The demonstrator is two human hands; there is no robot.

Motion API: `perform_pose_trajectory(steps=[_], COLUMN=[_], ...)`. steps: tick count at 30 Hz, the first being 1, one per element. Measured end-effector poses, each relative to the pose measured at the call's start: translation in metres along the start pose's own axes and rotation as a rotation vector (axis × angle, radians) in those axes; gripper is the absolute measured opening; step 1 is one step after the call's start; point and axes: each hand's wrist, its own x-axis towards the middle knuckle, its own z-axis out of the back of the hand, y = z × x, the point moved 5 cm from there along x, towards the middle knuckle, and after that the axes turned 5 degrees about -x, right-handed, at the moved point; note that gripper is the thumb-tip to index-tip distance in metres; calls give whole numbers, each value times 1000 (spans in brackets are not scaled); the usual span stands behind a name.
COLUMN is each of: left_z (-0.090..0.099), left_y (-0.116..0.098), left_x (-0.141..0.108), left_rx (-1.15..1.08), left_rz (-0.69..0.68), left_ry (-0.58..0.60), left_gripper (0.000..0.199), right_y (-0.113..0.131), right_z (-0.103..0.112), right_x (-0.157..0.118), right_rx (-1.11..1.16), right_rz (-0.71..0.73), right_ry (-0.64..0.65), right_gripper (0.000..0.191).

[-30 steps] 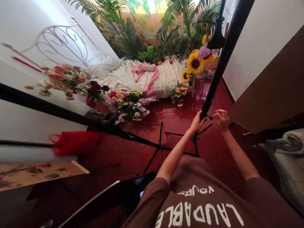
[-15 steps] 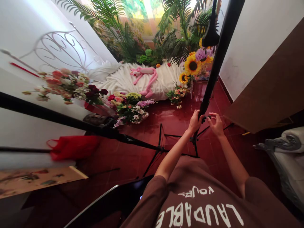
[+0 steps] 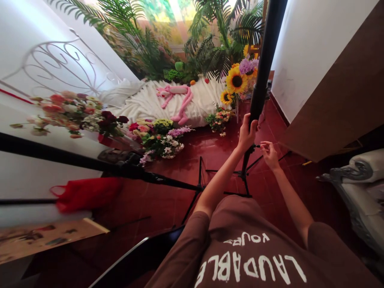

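We have the tall black metal stand pole point(image 3: 260, 80) upright on the dark red tiled floor point(image 3: 168, 200), our left hand point(image 3: 247, 134) wrapped round it, our right hand point(image 3: 269, 155) half-curled with fingertips at its small black side knob point(image 3: 256, 147).

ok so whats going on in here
Someone is working on a black stand. The left hand is wrapped around its upright pole, and the right hand's fingers are at a small knob on its side. A second stand slants across the left. Beyond, a pink toy lies on white cloth.
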Motion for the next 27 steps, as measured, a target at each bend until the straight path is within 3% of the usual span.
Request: perform_pose_trajectory(steps=[8,16,19,21,24,27], left_z=[0,0,2,4,8,13], left_y=[1,5,19,34,59,75], left_x=[-3,-4,-15,-27,-49,-69], left_rx=[-20,-90,-94,-70,12,102], left_rz=[13,45,111,175,240,220], left_ry=[5,60,77,79,70,55], left_gripper=[43,42,42,41,36,33], right_y=[3,-17,-23,-24,-24,-21], right_z=[-11,-29,-34,-35,-35,-36], right_x=[12,25,24,24,25,19], right_rx=[44,512,724,826,928,1004], right_rz=[-106,-613,-896,-1013,-1025,-987], right_ry=[93,258,336,331,300,258], right_gripper=[28,23,24,23,21,23])
